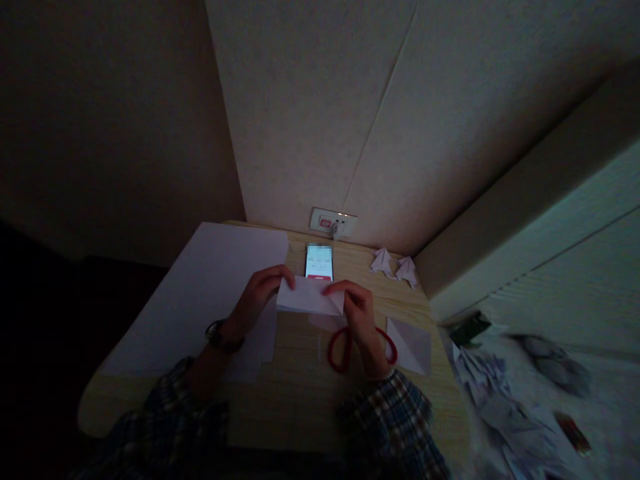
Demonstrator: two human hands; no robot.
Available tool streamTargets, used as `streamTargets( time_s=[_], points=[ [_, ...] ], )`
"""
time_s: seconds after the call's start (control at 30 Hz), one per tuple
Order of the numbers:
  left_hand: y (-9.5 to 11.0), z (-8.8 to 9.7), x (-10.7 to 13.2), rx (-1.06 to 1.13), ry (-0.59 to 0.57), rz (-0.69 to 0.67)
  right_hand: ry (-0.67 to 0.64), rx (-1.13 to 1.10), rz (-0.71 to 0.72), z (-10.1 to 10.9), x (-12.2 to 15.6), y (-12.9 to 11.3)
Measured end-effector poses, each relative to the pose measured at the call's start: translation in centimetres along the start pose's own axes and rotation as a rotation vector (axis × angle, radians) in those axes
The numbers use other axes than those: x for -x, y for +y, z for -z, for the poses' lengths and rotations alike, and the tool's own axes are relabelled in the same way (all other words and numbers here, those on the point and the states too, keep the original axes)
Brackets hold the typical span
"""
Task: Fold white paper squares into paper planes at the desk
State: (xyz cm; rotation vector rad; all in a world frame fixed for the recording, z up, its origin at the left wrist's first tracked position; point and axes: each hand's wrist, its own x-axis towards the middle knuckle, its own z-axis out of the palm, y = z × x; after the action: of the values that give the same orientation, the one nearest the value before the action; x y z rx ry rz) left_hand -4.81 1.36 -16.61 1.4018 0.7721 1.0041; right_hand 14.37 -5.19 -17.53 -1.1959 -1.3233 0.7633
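Note:
Both my hands hold a folded white paper [309,297] just above a small wooden table [300,393]. My left hand [260,293] pinches its left edge, with a watch on that wrist. My right hand [357,310] pinches its right corner. Red-handled scissors [345,350] lie on the table under my right hand, partly hidden by it. A lit phone [319,261] lies flat just beyond the paper.
A large white sheet stack [210,293] covers the table's left half. A folded paper triangle [410,343] lies at the right, small folded paper shapes [395,265] at the far right corner. A wall socket [334,222] sits behind. Several loose papers [500,407] lie on the bed at right.

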Motion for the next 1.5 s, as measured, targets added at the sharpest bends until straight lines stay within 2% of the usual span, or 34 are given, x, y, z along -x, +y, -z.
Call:
streamTargets(
  time_s=[0.1,0.23,0.37,0.5,0.63,0.8,1.07,1.27,1.5],
  points=[
    [-0.06,0.02,-0.08,-0.034,-0.016,-0.006,-0.006,0.052,0.022,0.11,0.00,-0.11],
    [-0.02,-0.06,-0.28,-0.218,0.000,0.002,-0.015,0.094,0.053,0.22,0.01,-0.33],
    [0.11,-0.21,-0.33,-0.256,0.031,-0.008,-0.031,0.118,0.052,0.22,-0.01,-0.11],
    [0.27,-0.39,-0.19,-0.279,0.071,-0.066,0.028,0.010,0.010,-0.05,0.03,0.10],
    [0.37,-0.55,-0.09,-0.323,0.062,-0.115,0.027,-0.094,-0.047,-0.34,0.06,0.21],
    [0.22,-0.62,-0.02,-0.384,0.040,-0.134,0.084,0.089,-0.055,-0.37,-0.24,0.31],
    [-0.32,-0.47,-0.16,-0.338,0.033,-0.185,0.030,0.135,-0.031,-0.04,-0.57,0.22],
    [-0.34,-0.34,-0.15,-0.403,0.000,-0.188,0.041,0.164,-0.015,0.04,-0.66,0.15],
    [-0.52,-0.23,-0.20,-0.370,-0.015,-0.183,0.052,0.151,-0.030,0.05,-0.63,0.07]
  ],
)
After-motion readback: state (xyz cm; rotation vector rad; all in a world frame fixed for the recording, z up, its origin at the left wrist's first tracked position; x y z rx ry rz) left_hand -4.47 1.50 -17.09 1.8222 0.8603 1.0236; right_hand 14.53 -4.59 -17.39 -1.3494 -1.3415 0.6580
